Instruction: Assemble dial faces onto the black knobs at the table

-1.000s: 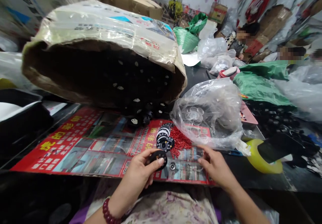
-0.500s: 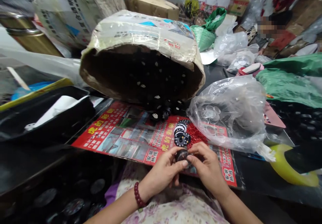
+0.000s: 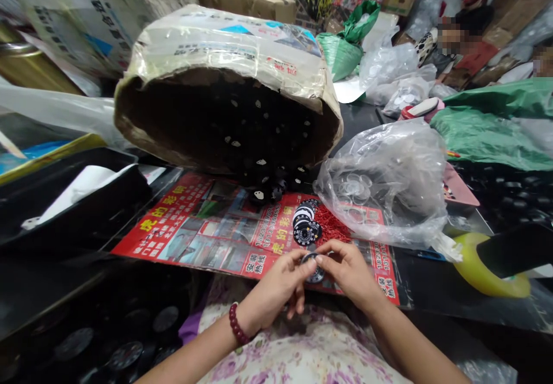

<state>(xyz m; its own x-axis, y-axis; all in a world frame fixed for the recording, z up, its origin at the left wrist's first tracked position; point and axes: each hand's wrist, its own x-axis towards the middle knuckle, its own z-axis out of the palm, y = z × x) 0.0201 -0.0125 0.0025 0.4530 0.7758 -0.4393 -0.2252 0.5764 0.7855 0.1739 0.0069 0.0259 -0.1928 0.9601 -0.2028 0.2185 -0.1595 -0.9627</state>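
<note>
At the near edge of a red printed board [image 3: 173, 235], both hands meet over one small dark round piece [image 3: 317, 276] with pale markings on its face. Left hand [image 3: 281, 285]: thumb and forefinger closed on the piece's left side; remaining fingers loosely curled beneath; dark red bead bracelet [image 3: 237, 324] at the wrist. Right hand [image 3: 352, 270]: thumb and fingertips pinched together at the piece's right side, other fingers bent; whether it grips anything besides the piece cannot be told. The piece sits between the two thumbs, above the lap.

Just beyond the hands: an overlapping row of black-and-white discs [image 3: 307, 233], beside a heap of small red parts [image 3: 333, 226]. To the right, a clear plastic bag [image 3: 401, 191] containing transparent round parts. Behind, a large sack [image 3: 242, 47] lies on its side, mouth toward the person; black pieces [image 3: 268, 192] with white spots spill at its lip.
</note>
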